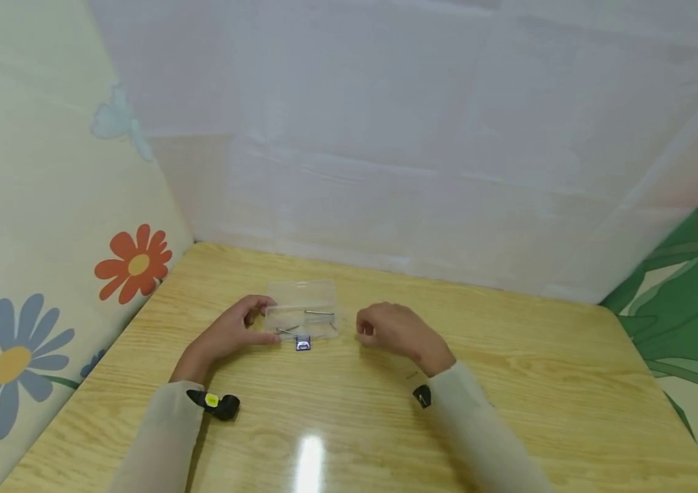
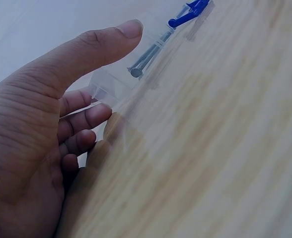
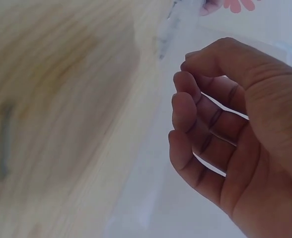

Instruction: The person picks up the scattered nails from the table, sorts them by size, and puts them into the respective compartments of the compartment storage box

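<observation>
A clear plastic box (image 1: 290, 320) stands with its lid (image 1: 302, 294) raised at the back. Several metal nails or screws (image 1: 319, 313) lie inside, and a blue latch (image 1: 303, 343) hangs at its front. My left hand (image 1: 235, 330) holds the box's left end, thumb along the front and fingers at the back; in the left wrist view, the thumb lies close to the nails (image 2: 145, 62). My right hand (image 1: 395, 331) hovers just right of the box, apart from it. In the right wrist view its fingers (image 3: 185, 153) are loosely curled, with nothing visible between them.
A single nail (image 1: 411, 375) lies on the wooden table (image 1: 300, 397), below the right hand and near the sleeve; it shows blurred in the right wrist view. A white cloth wall (image 1: 386, 171) borders the back, with flower-printed sheets (image 1: 47, 205) at the sides.
</observation>
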Motion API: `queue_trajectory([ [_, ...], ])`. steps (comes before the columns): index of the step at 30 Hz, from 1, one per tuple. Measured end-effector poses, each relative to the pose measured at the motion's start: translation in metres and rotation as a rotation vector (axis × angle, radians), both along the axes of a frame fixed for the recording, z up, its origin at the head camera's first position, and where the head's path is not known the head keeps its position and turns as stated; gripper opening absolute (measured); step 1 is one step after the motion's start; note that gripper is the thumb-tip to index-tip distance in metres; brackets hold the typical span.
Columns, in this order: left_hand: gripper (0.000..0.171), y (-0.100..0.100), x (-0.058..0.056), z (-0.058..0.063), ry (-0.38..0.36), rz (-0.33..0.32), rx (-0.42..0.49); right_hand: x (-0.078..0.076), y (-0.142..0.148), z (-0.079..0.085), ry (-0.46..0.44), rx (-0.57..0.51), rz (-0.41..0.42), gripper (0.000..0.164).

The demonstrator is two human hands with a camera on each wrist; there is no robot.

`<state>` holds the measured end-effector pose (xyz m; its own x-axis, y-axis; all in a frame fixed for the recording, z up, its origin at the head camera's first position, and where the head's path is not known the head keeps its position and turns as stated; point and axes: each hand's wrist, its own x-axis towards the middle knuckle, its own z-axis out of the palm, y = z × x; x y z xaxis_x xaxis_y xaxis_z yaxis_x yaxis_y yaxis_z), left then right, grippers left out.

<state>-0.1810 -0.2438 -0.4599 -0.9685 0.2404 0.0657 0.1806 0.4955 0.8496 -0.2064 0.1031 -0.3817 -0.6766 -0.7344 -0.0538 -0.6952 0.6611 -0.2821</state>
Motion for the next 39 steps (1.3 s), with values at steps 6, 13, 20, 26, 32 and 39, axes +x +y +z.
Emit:
queue_trajectory([
  [6, 0.067, -0.003, 0.001, -0.003, 0.005, 0.013, -0.011, 0.014, 0.029, -0.006, 0.052, 0.005, -0.013, 0.011],
  [13, 0.067, -0.002, 0.003, -0.001, 0.002, 0.011, -0.001, 0.028, 0.055, -0.009, 0.1, 0.005, -0.002, 0.004],
  [20, 0.067, -0.001, 0.003, -0.002, -0.002, 0.015, 0.005, 0.037, 0.071, -0.018, 0.176, -0.007, 0.029, 0.007],
  [26, 0.068, 0.001, 0.003, -0.002, -0.002, 0.01, 0.003, 0.042, 0.083, -0.021, 0.224, -0.005, 0.023, 0.008],
  [32, 0.067, 0.001, 0.003, 0.001, -0.002, 0.003, 0.002, 0.044, 0.095, -0.025, 0.243, -0.008, 0.003, 0.008],
  [39, 0.066, 0.002, 0.002, 0.004, -0.009, 0.0, 0.007, 0.042, 0.1, -0.027, 0.23, -0.036, 0.014, 0.01],
])
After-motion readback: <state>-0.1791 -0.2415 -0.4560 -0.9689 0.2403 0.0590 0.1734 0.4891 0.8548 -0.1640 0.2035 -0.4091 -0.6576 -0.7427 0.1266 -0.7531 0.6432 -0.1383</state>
